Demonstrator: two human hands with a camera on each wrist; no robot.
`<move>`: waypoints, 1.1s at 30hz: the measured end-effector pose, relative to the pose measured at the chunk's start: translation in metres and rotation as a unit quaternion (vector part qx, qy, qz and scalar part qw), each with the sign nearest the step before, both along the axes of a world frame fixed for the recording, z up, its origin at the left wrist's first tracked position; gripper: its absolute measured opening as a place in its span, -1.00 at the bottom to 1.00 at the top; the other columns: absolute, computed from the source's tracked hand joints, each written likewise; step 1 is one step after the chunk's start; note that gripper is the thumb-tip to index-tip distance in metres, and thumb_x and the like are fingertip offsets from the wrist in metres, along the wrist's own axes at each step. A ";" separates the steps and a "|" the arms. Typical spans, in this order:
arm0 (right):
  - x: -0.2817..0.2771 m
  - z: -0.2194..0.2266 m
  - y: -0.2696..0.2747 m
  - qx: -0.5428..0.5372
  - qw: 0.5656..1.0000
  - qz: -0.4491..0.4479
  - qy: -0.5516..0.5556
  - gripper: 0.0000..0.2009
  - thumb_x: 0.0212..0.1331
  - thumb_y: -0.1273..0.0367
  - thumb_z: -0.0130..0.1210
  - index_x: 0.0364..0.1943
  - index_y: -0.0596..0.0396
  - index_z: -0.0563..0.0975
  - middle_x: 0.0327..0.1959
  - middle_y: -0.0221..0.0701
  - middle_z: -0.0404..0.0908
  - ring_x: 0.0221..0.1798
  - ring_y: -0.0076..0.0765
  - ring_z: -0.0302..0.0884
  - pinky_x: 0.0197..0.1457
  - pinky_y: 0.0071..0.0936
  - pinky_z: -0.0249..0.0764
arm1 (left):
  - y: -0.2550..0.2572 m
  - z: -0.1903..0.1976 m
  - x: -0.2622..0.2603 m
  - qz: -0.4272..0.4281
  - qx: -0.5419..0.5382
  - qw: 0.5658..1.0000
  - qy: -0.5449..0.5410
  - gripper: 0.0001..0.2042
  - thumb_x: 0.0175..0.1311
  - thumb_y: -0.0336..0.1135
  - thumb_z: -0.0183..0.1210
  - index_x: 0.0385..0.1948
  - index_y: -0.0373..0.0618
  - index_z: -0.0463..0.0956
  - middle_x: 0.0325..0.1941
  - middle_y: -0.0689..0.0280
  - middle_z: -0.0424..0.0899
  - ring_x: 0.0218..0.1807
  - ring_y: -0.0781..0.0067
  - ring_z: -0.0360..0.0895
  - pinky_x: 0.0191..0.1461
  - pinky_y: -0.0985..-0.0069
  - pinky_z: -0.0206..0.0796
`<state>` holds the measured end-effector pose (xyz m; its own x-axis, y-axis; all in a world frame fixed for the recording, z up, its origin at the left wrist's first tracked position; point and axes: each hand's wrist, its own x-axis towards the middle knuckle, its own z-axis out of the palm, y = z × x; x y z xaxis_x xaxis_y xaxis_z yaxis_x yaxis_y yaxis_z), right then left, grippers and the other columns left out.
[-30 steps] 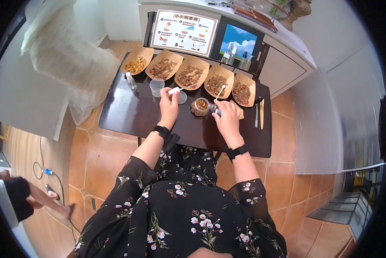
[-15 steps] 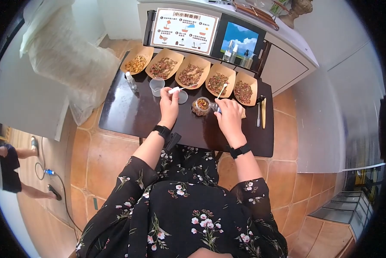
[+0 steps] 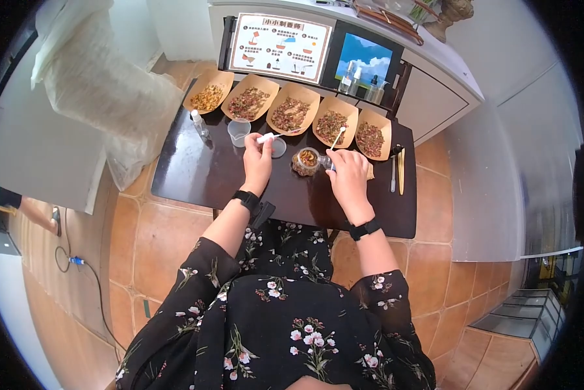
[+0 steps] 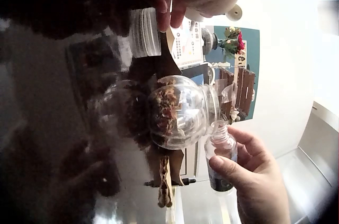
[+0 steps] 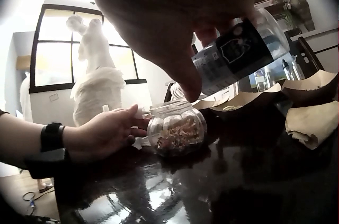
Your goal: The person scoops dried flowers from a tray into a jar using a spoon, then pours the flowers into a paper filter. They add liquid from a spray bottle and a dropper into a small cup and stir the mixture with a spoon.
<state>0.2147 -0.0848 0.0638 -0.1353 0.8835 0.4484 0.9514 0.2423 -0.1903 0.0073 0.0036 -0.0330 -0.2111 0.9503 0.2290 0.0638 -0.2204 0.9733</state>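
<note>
A round glass jar [image 3: 305, 162] holding dried petals and bits stands mid-table. My right hand [image 3: 349, 185] grips a small clear bottle with a dark label [image 5: 233, 54], tilted so that its open neck is right at the jar's mouth, as the left wrist view shows. To the left of the jar, my left hand [image 3: 257, 166] pinches a white spray pump top [image 3: 266, 138] with its thin tube pointing right. Under that tube lies a clear round lid [image 3: 278, 148]. A clear plastic cup [image 3: 238, 133] stands just beyond the left fingers.
Several paper trays [image 3: 292, 112] of dried plant bits line the table's far side; one has a small white spoon [image 3: 337, 138]. A spray bottle [image 3: 199, 125] stands left. Wooden tongs [image 3: 401, 172] lie right, near a folded tan cloth [image 5: 312, 123]. An instruction board [image 3: 280, 49] stands behind.
Both hands keep nearly the same pose, the right still tilting the bottle at the jar. At the far left, another person has walked away, with only part of a leg left in view.
</note>
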 end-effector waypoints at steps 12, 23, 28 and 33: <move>-0.002 0.007 0.002 0.018 0.999 0.019 -0.031 -0.54 -0.14 0.46 0.36 -0.01 -0.02 0.59 -0.13 -0.39 0.53 0.07 -0.16 0.42 0.34 -0.10 0.21 | 0.000 0.001 -0.001 0.001 -0.002 1.000 0.002 -0.73 0.42 -0.26 0.13 -0.07 -0.20 0.28 -0.28 0.15 0.70 -0.34 0.47 0.64 -0.22 0.49 0.44; 0.001 0.006 0.006 0.043 0.994 0.022 -0.102 -0.58 -0.10 0.47 0.30 -0.02 -0.02 0.60 -0.14 -0.40 0.53 0.08 -0.22 0.43 0.29 -0.11 0.22 | -0.002 0.004 0.001 0.006 -0.012 1.000 -0.003 -0.70 0.41 -0.21 0.15 -0.06 -0.19 0.30 -0.28 0.17 0.69 -0.35 0.48 0.64 -0.27 0.50 0.45; 0.006 0.011 0.007 0.004 1.000 0.001 -0.003 -0.55 -0.04 0.40 0.32 0.05 -0.03 0.56 -0.08 -0.37 0.56 0.12 -0.20 0.44 0.26 -0.14 0.22 | 0.004 0.000 0.000 -0.003 0.010 0.999 -0.051 -0.72 0.42 -0.25 0.14 -0.05 -0.20 0.30 -0.22 0.18 0.69 -0.32 0.52 0.62 -0.23 0.53 0.44; 0.022 -0.001 0.015 -0.011 0.992 -0.067 0.109 -0.53 0.04 0.31 0.31 0.11 -0.03 0.53 0.00 -0.32 0.58 0.15 -0.11 0.45 0.25 -0.13 0.22 | 0.000 0.043 -0.001 -0.120 0.049 0.984 -0.125 -0.80 0.46 -0.36 0.06 -0.04 -0.20 0.27 -0.17 0.16 0.70 -0.20 0.56 0.59 -0.16 0.60 0.43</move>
